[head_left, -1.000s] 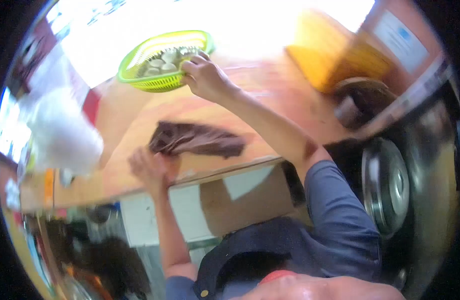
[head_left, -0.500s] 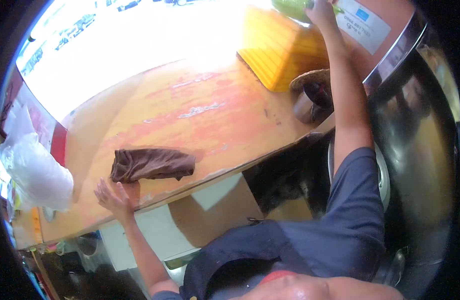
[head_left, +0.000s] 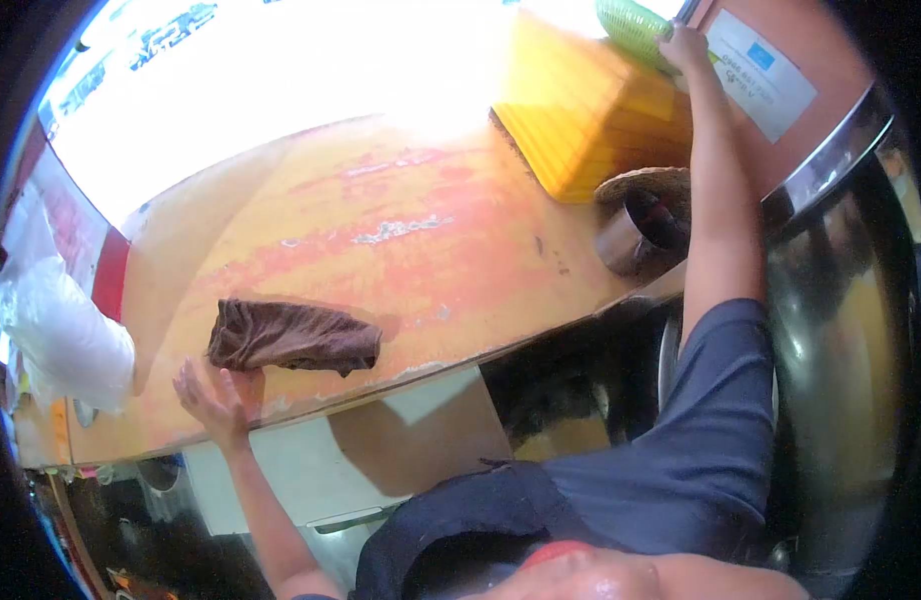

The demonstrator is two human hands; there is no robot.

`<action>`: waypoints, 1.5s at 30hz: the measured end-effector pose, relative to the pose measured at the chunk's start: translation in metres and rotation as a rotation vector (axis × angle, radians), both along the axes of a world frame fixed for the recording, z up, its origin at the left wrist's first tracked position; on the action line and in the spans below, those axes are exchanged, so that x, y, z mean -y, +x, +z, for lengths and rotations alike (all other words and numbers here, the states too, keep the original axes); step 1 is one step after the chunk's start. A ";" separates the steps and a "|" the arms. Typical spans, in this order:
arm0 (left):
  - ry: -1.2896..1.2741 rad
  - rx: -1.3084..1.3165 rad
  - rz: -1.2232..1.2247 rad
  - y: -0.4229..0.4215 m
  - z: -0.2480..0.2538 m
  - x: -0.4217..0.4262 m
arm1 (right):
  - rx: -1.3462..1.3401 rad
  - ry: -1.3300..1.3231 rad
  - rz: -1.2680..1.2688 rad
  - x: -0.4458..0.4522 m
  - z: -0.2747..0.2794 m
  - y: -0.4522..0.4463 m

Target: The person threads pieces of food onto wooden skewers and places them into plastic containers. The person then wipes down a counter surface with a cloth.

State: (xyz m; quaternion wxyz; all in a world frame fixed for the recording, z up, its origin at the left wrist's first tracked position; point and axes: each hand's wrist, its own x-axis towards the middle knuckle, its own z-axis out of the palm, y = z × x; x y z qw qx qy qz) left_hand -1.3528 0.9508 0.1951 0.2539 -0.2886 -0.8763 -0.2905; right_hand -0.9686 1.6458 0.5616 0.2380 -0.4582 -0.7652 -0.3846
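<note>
My right hand [head_left: 685,47] is stretched far out at the top right, its fingers closed on the edge of a light green plastic basket [head_left: 633,30]. The basket is at the upper end of a yellow ribbed plastic container [head_left: 571,110]; I cannot tell whether they touch. My left hand [head_left: 211,402] is at the counter's near edge, fingers spread and holding nothing. Just beyond its fingertips lies a folded brown cloth [head_left: 296,336] on the worn wooden counter [head_left: 351,260].
A metal cup [head_left: 629,240] with dark contents stands near the counter's right end, in front of a woven round item [head_left: 646,183]. A white plastic bag [head_left: 66,335] is at the left. A large shiny metal vessel [head_left: 831,350] stands at my right. A printed sign [head_left: 761,75] is behind the basket.
My right hand has moved slightly right and toward me with the green basket, more of which now shows. My left hand stays spread beside the cloth. The whole view has shifted a little.
</note>
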 end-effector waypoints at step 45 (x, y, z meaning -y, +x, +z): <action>0.598 0.149 -0.460 0.061 -0.004 0.129 | 0.123 -0.536 0.187 0.322 -0.431 -0.097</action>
